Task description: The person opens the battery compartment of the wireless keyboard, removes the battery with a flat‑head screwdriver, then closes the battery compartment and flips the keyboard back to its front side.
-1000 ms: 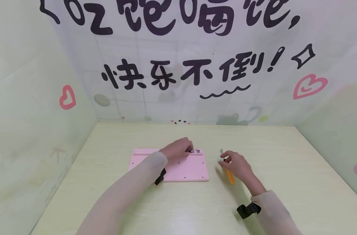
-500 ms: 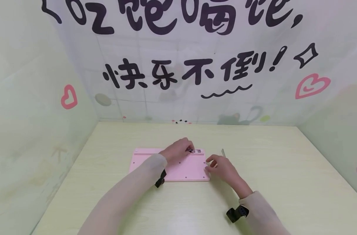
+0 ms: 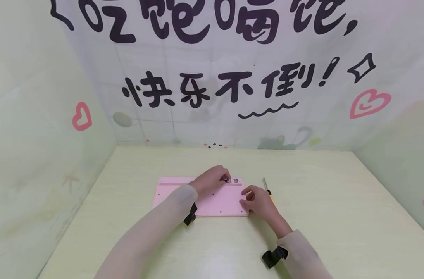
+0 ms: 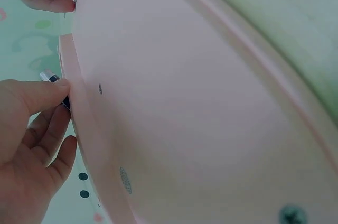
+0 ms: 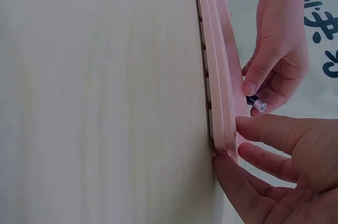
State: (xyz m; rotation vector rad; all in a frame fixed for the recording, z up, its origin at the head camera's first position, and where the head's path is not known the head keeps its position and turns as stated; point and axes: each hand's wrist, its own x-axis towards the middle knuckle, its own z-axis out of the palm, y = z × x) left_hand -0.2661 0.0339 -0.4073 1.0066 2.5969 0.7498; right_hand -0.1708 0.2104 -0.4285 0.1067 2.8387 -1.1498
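Note:
A pink keyboard [image 3: 215,203] lies face down on the table, its keys [image 5: 207,89] showing along the edge in the right wrist view. At its far edge my left hand [image 3: 212,180] pinches a small battery [image 5: 258,103] with a dark body and silver end, close to the raised strip [image 4: 79,71]. My right hand [image 3: 262,202] grips the keyboard's near right corner, thumb on one face and fingers at the edge. Just right of that hand lies a screwdriver [image 3: 269,191] with an orange handle and thin metal shaft, partly hidden by the hand.
The pale wooden table [image 3: 337,201] stretches around the keyboard. Printed walls [image 3: 212,128] with large dark lettering close off the back and both sides.
My right hand has moved left, from over the screwdriver to the keyboard's right edge, and now grips it. The left hand stays at the far edge with the battery.

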